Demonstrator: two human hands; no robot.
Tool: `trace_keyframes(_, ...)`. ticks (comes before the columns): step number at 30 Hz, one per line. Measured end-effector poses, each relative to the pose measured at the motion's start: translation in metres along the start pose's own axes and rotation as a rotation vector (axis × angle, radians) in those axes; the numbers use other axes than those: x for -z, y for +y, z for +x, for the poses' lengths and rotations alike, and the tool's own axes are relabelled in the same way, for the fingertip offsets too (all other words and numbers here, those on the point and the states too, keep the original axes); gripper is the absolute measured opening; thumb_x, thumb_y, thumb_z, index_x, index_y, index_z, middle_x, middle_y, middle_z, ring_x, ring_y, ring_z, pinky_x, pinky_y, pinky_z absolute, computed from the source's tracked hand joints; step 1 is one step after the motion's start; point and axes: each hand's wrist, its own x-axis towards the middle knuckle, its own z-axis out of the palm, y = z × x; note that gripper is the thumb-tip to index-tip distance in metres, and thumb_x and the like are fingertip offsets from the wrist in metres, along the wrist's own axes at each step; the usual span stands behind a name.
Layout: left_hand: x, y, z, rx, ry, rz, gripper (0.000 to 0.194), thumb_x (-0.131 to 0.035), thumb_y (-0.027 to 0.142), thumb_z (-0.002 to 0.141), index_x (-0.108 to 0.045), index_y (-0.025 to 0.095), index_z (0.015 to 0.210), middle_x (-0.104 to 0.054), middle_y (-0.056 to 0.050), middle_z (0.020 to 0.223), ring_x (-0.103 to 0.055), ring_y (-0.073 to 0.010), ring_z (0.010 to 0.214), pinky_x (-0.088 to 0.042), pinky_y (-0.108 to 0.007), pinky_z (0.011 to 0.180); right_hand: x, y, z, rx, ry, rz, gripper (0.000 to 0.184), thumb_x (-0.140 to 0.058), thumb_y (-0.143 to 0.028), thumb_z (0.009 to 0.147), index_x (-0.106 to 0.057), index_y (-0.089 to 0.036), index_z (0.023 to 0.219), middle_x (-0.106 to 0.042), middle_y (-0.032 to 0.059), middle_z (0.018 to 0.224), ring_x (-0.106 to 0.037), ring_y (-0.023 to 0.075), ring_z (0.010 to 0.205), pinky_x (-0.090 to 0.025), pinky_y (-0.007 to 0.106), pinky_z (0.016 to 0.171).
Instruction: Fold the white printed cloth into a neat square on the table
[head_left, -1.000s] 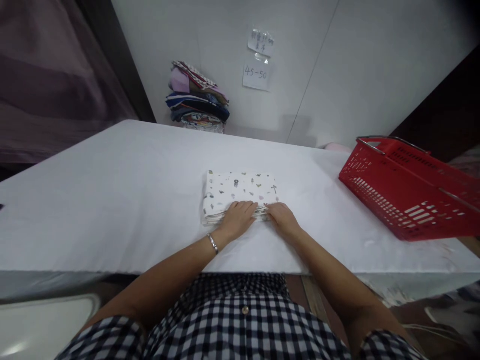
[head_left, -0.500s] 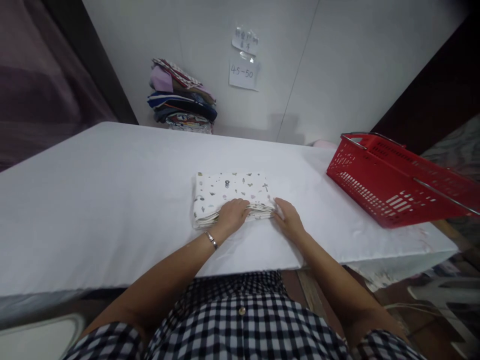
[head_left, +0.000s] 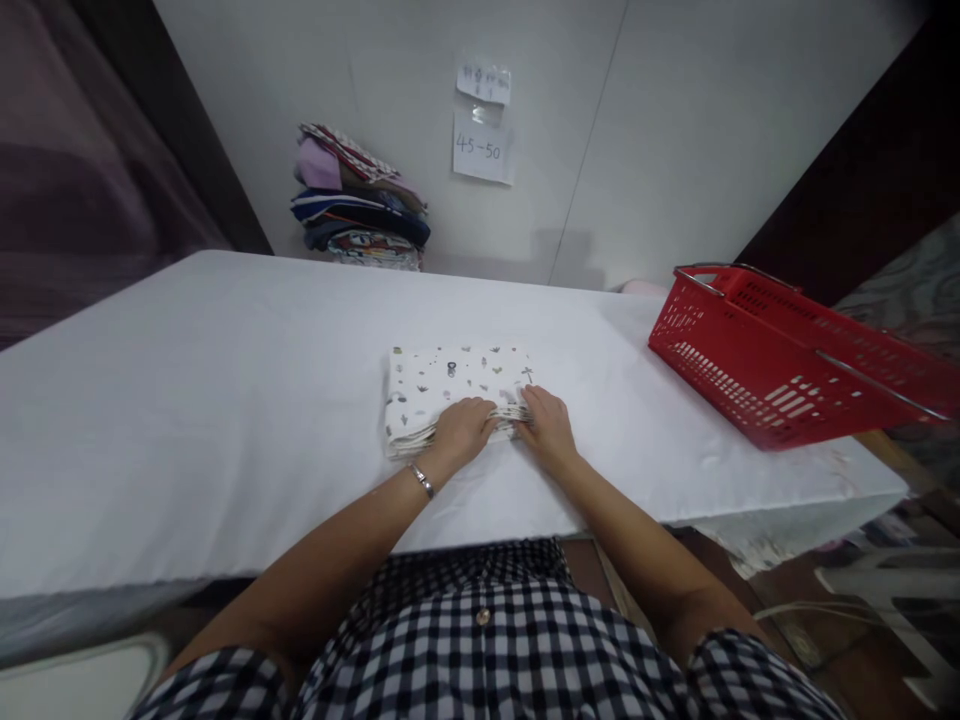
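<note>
A folded white cloth (head_left: 439,383) with small dark plant-like prints lies in several layers on the white-covered table (head_left: 247,400). My left hand (head_left: 463,428) grips the layered near edge around its middle, fingers on top and thumb toward the right. At the near right corner, my right hand (head_left: 547,425) has its fingers over the top and its thumb at the layered edge, closed on the cloth. Parts of the near edge are hidden under both hands.
On the table's right end stands a red plastic basket (head_left: 750,370) with metal handles. A pile of folded fabrics (head_left: 360,205) sits behind the table against the wall. Paper signs (head_left: 482,148) are taped above. A white chair (head_left: 885,590) is at lower right.
My right hand has moved left, from beside the cloth's right edge onto its near right corner, and closed there. My left hand stays on the near edge.
</note>
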Motion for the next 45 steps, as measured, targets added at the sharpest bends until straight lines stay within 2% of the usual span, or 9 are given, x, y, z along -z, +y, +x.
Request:
trace_keyframes(6,0.0,0.003,-0.005,-0.052,-0.031,0.029,0.023,-0.045,0.033,0.093,-0.06,0.02,0.104,-0.065,-0.005,0.094,-0.057,-0.0212,0.092,-0.042,-0.034,0.076,0.004,0.01,-0.005,-0.07,-0.059,-0.032,0.046,-0.044,-0.011,0.082,-0.052,-0.015,0.126,-0.053,0.0111,0.134,-0.045,0.0233,0.124,-0.037,0.039,0.101)
trace_keyframes(10,-0.005,0.005,-0.014,-0.136,-0.021,0.083,0.023,-0.044,0.023,0.093,-0.057,0.019,0.112,-0.064,-0.006,0.1,-0.056,-0.0209,0.097,-0.041,-0.034,0.082,0.006,0.017,-0.013,-0.124,-0.074,-0.031,0.042,-0.043,-0.01,0.081,-0.056,-0.018,0.121,-0.052,0.0066,0.135,-0.047,0.0209,0.121,-0.044,0.035,0.096)
trace_keyframes(16,-0.003,-0.015,-0.038,-0.164,0.062,0.149,0.034,-0.034,0.01,0.093,-0.053,0.017,0.121,-0.063,-0.008,0.11,-0.056,-0.0202,0.101,-0.04,-0.035,0.088,0.001,0.021,-0.017,-0.127,-0.078,-0.052,0.04,-0.044,-0.011,0.082,-0.058,-0.02,0.118,-0.054,0.0054,0.133,-0.051,0.0208,0.117,-0.049,0.037,0.093)
trace_keyframes(24,0.018,-0.057,-0.083,-0.048,0.2,0.238,0.036,-0.037,0.006,0.089,-0.057,0.017,0.117,-0.064,-0.008,0.116,-0.055,-0.0207,0.109,-0.039,-0.039,0.095,-0.003,0.025,-0.019,-0.1,-0.063,-0.078,0.04,-0.044,-0.012,0.083,-0.057,-0.02,0.12,-0.055,0.0056,0.133,-0.054,0.0212,0.114,-0.049,0.037,0.093)
trace_keyframes(31,0.031,-0.068,-0.088,-0.042,0.234,0.206,0.035,-0.042,0.005,0.086,-0.062,0.019,0.112,-0.066,-0.006,0.115,-0.055,-0.0207,0.11,-0.041,-0.038,0.091,-0.004,0.026,-0.021,-0.071,-0.067,-0.113,0.041,-0.042,-0.013,0.084,-0.057,-0.02,0.121,-0.054,0.0066,0.133,-0.053,0.0231,0.113,-0.051,0.038,0.089)
trace_keyframes(35,0.028,-0.074,-0.095,0.004,0.161,0.163,0.038,-0.042,0.004,0.085,-0.063,0.022,0.112,-0.064,-0.005,0.12,-0.052,-0.0219,0.119,-0.04,-0.04,0.094,0.0,0.022,-0.023,-0.021,-0.104,-0.137,0.042,-0.039,-0.011,0.085,-0.057,-0.019,0.123,-0.053,0.0072,0.136,-0.051,0.0243,0.117,-0.05,0.04,0.09)
trace_keyframes(40,0.023,-0.073,-0.107,0.101,0.03,0.139,0.052,-0.034,0.0,0.084,-0.057,0.024,0.123,-0.055,-0.002,0.134,-0.042,-0.021,0.13,-0.033,-0.042,0.104,0.003,0.021,-0.024,-0.029,-0.167,-0.125,0.045,-0.036,-0.012,0.087,-0.055,-0.019,0.127,-0.05,0.008,0.138,-0.051,0.0244,0.119,-0.048,0.041,0.094)
trace_keyframes(43,0.029,-0.064,-0.109,0.173,0.017,0.087,0.051,-0.039,0.004,0.081,-0.056,0.024,0.124,-0.054,-0.003,0.135,-0.041,-0.0209,0.131,-0.03,-0.044,0.108,0.003,0.023,-0.027,-0.044,-0.178,-0.09,0.048,-0.036,-0.013,0.086,-0.052,-0.021,0.131,-0.048,0.0074,0.14,-0.049,0.0239,0.123,-0.046,0.043,0.098)
trace_keyframes(45,0.036,-0.056,-0.105,0.228,0.034,0.052,0.043,-0.044,0.013,0.083,-0.057,0.023,0.122,-0.056,-0.004,0.133,-0.041,-0.023,0.131,-0.028,-0.047,0.11,0.005,0.023,-0.029,-0.041,-0.2,-0.073,0.051,-0.037,-0.012,0.084,-0.051,-0.021,0.132,-0.047,0.0074,0.141,-0.045,0.0244,0.128,-0.043,0.044,0.101)
